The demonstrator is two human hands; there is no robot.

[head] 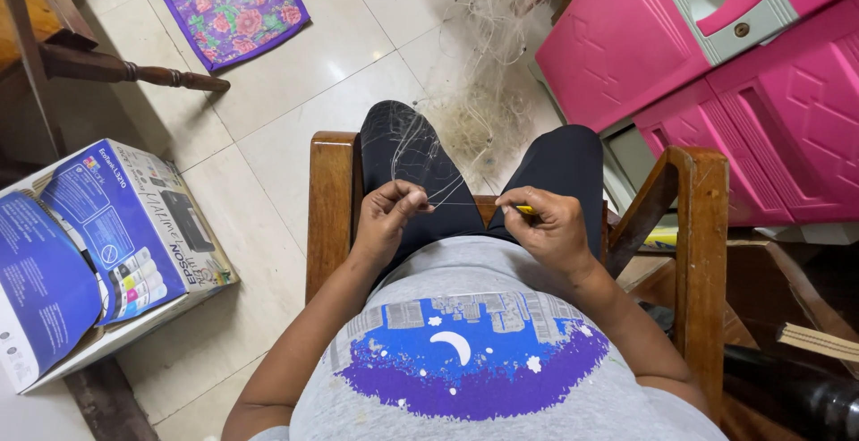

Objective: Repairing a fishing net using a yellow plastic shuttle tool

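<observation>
Seated in a wooden armchair point(333, 199), a person works a pale fishing net point(488, 92) that spills from the lap onto the tiled floor point(295, 92). A pink plastic cabinet point(716, 101) stands at right; an open blue-and-white cardboard carton point(98, 244), printed with a machine and coloured bottles, lies at left. The left hand point(386, 222) pinches a taut thread point(465, 204); the right hand point(550, 226) is clenched on a yellow netting needle point(525, 210). Pulled too hard, the thread could likely snap, or loose mesh could tangle.
</observation>
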